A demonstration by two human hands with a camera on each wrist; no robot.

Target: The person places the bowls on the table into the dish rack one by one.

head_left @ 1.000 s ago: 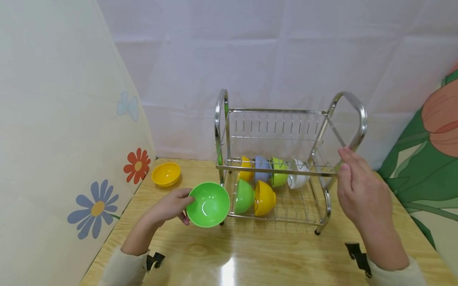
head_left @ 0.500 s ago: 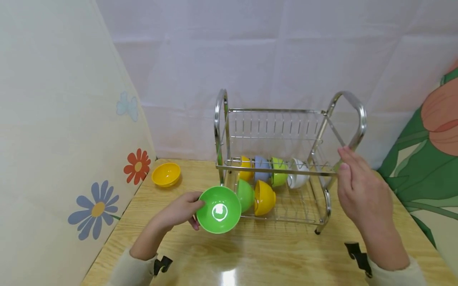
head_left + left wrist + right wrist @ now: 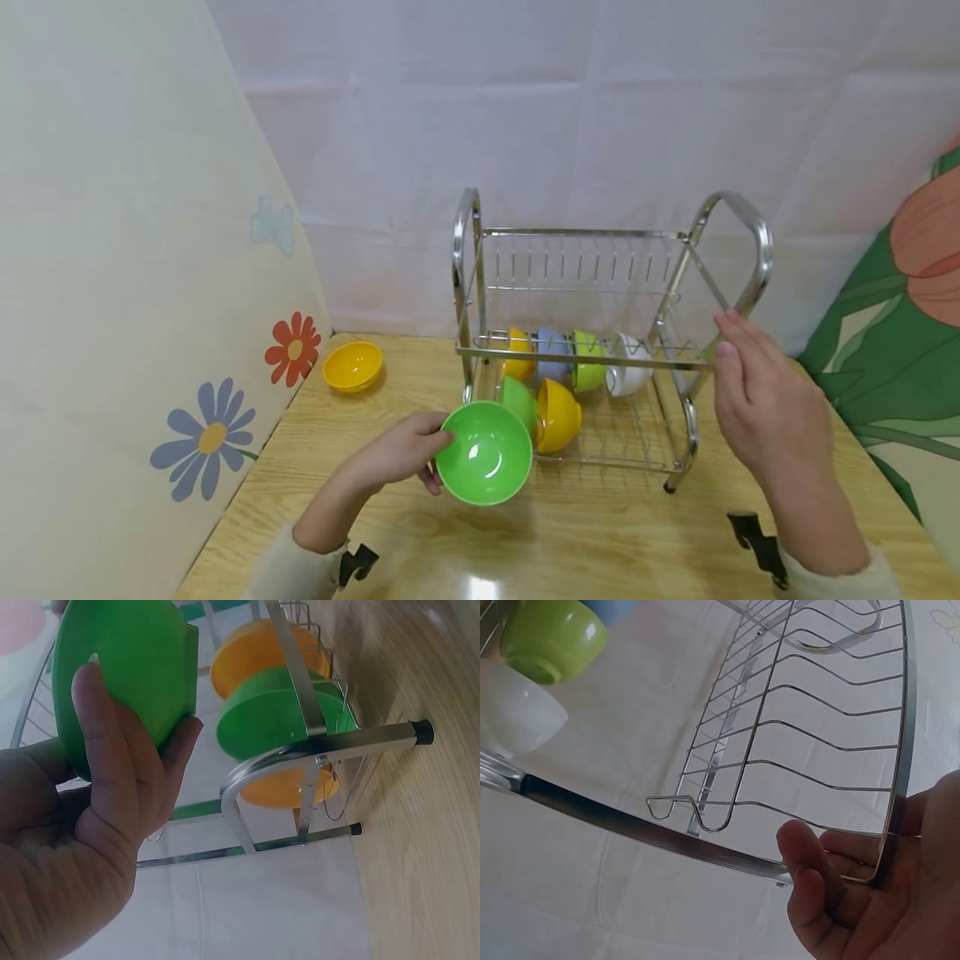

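Note:
My left hand [image 3: 405, 450] pinches a light green bowl [image 3: 483, 454] by its left rim, thumb inside, with the hollow facing up toward the head camera. The bowl is in front of the lower left corner of a two-tier metal dish rack [image 3: 585, 359]. It partly hides another green bowl [image 3: 519, 402] standing on its side in the lower tier, beside a yellow bowl [image 3: 558, 417]. At the rack's front right upper corner, my right hand [image 3: 776, 408] grips the frame; the right wrist view shows its fingers [image 3: 802, 847] curled round the corner.
Behind in the lower tier stand a yellow bowl [image 3: 517, 357], a blue-grey bowl [image 3: 552, 371], a lime bowl [image 3: 588, 375] and a white bowl [image 3: 628, 377]. A separate yellow bowl [image 3: 352, 367] sits on the wooden table [image 3: 600, 542] at the back left. Cloth walls enclose the table.
My left hand has carried the green bowl rightward and slightly nearer to me, across the front of the rack's left corner. The right hand keeps its place on the rack.

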